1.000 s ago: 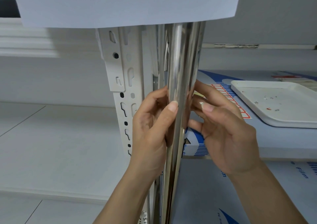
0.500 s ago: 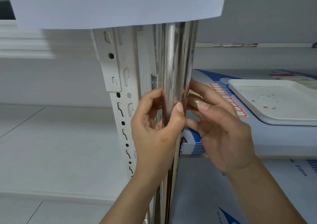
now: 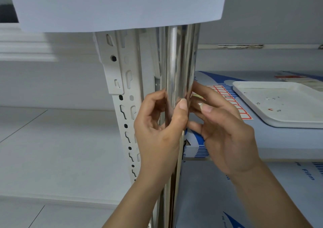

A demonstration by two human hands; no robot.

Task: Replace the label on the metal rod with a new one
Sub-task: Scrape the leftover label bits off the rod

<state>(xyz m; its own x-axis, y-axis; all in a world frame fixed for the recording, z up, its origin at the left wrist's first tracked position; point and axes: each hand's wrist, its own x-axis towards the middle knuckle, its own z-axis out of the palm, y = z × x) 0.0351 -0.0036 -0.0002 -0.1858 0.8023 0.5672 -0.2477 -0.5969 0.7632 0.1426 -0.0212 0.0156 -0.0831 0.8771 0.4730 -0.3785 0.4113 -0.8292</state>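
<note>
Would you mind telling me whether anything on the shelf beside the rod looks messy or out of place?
Only small things. The white tray on the shelf holds a few scattered scraps, one of them red, loose rather than gathered. The red-bordered label sheet lies at an angle, partly hidden behind the right hand. The metal rod itself stands upright.

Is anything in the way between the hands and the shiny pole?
No. The left hand already wraps the metal rod, thumb pressed on its front, and the right hand has its fingers against the rod's right side.
</note>
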